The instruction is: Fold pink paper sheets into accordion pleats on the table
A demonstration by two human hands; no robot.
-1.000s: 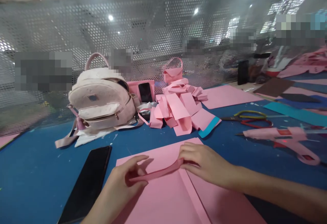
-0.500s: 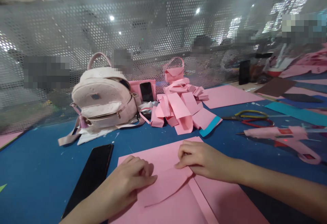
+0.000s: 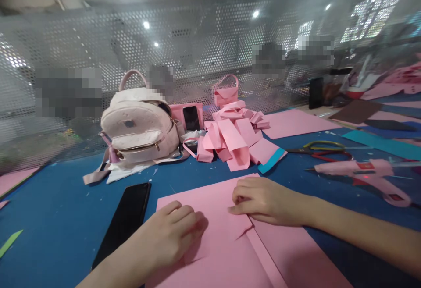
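Pink paper [image 3: 213,196] lies on the blue table in front of me, with a narrow folded strip [image 3: 268,257] running down toward the bottom edge. On its left part, my left hand [image 3: 179,233] has its fingers curled over the paper, gripping a flap whose edge is mostly covered. My right hand [image 3: 263,200] is closed at the upper right edge, thumb and fingers pinching the paper just above a small raised, torn-looking corner [image 3: 245,226]. The right fingertips are partly hidden.
Left of the paper lies a black phone [image 3: 123,218]. Behind stand a pale backpack [image 3: 141,126] and a heap of pink paper pieces [image 3: 230,139]. Scissors [image 3: 324,147] and a pink glue gun [image 3: 365,172] lie on the right. A perforated screen [image 3: 197,51] closes the back.
The curved flap edge between my hands has come down almost flat. My left hand has rolled over it, its thumb now out of sight. My right hand stays at the same corner.
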